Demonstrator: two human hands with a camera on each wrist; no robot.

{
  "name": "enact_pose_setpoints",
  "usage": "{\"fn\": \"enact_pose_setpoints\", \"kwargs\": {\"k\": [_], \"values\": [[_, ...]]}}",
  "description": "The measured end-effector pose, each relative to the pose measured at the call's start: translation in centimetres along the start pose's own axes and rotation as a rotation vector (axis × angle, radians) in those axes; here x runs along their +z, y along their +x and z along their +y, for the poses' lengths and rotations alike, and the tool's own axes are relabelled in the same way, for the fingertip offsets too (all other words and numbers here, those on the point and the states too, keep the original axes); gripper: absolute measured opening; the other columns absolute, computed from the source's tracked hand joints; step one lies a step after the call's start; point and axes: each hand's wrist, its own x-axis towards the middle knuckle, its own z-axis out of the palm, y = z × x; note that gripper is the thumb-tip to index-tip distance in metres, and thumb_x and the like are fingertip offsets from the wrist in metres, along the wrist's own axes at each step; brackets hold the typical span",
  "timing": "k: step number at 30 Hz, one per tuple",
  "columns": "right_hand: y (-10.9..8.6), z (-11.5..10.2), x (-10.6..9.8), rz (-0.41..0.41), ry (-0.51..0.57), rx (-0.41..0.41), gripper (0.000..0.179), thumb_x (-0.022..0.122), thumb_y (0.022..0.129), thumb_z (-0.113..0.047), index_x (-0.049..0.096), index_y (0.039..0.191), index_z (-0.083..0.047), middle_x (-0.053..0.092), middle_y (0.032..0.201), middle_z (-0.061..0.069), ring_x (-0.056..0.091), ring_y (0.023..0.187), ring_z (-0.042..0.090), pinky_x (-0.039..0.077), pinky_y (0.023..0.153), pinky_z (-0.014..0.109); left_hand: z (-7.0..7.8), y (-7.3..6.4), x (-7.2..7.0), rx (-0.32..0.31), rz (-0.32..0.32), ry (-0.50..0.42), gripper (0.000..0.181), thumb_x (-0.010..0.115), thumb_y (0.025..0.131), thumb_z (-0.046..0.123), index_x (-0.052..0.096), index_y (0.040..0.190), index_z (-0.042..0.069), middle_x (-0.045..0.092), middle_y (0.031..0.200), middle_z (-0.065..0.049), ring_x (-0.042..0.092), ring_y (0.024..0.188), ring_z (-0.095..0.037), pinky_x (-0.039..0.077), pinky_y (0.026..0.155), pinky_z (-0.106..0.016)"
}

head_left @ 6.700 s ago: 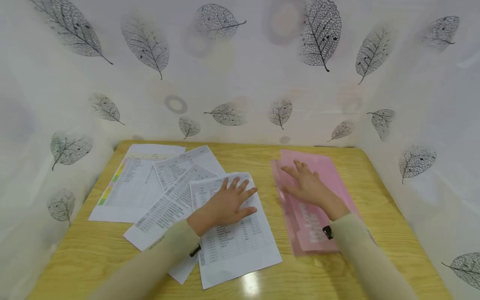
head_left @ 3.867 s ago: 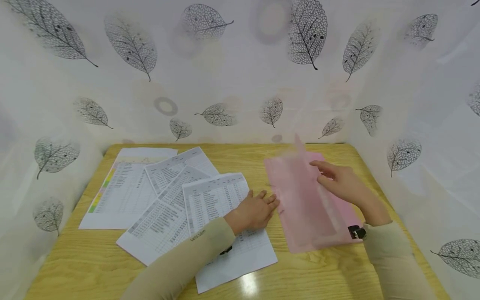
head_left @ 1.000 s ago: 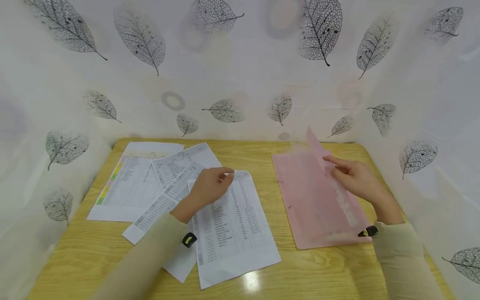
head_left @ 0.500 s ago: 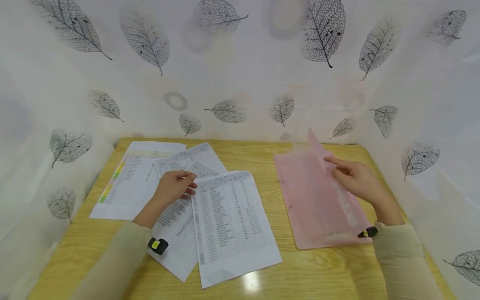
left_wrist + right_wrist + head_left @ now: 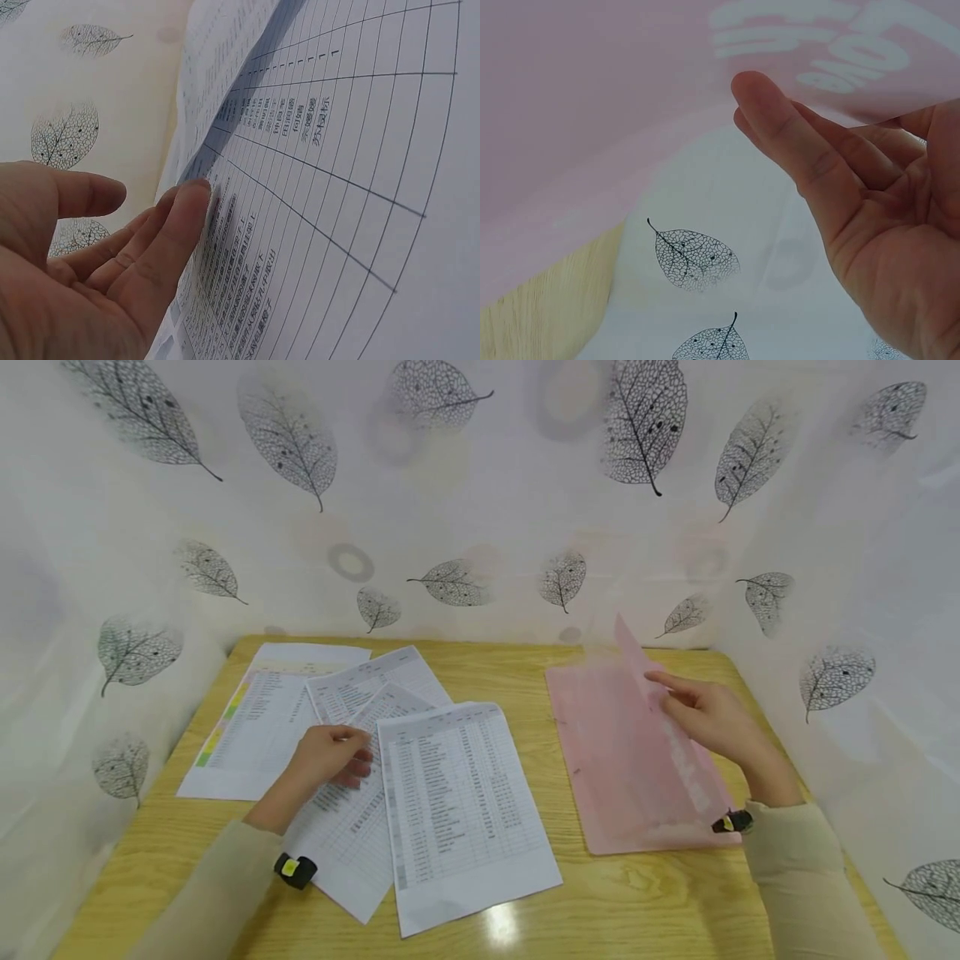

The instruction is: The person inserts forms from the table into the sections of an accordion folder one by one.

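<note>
Nearest, a printed front sheet [image 5: 472, 827] lies on the wooden table [image 5: 637, 897], overlapping the slanted sheet [image 5: 348, 835] beside it. The left hand [image 5: 324, 758] is over that slanted sheet, fingers loosely bent; the left wrist view shows a gap between its upper digit and the others, and no clamped paper. Whether a fingertip touches the paper cannot be confirmed.

To the right, well apart from the papers, the pink folder [image 5: 607, 768] lies on the table. The right hand [image 5: 708, 718] pinches its cover [image 5: 622, 90] near the edge, keeping it raised and tilted, partly open.

Step in hand, as judged: the folder is held ready while a sheet is selected. The next move appears to call for a firm left-hand pinch on one sheet's edge, with the cover kept up.

Farther back, another printed sheet [image 5: 382, 677] partly covers a colour-striped sheet [image 5: 266, 752] at the far left; a leaf-patterned curtain [image 5: 487, 502] stands behind the table.

Limits of inspection: the left hand and forearm hide part of the slanted sheet; the cover's lettering is cut off in the right wrist view; small print is mostly illegible; the folder's contents, if any, cannot be made out.
</note>
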Motion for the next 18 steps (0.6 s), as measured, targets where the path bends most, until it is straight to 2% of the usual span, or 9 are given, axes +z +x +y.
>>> {"fn": "enact_pose_setpoints", "kwargs": {"k": [12, 18], "values": [[0.24, -0.23, 0.24, 0.007, -0.009, -0.011, 0.043, 0.056, 0.108, -0.025, 0.061, 0.15, -0.016, 0.037, 0.059, -0.007, 0.033, 0.047, 0.006, 0.033, 0.046, 0.026, -0.45, 0.39, 0.28, 0.003, -0.09, 0.012, 0.042, 0.062, 0.106, 0.025, 0.065, 0.129, -0.01, 0.076, 0.106, -0.02, 0.078, 0.084, -0.02, 0.067, 0.071, -0.034], [0.29, -0.23, 0.16, -0.001, -0.009, -0.006, 0.043, 0.056, 0.109, -0.026, 0.06, 0.151, -0.017, 0.035, 0.059, -0.008, 0.031, 0.047, 0.006, 0.032, 0.046, 0.026, -0.47, 0.77, 0.66, -0.031, -0.085, 0.001, 0.042, 0.065, 0.104, 0.025, 0.065, 0.13, -0.009, 0.077, 0.108, -0.019, 0.078, 0.083, -0.019, 0.067, 0.071, -0.034]]}}
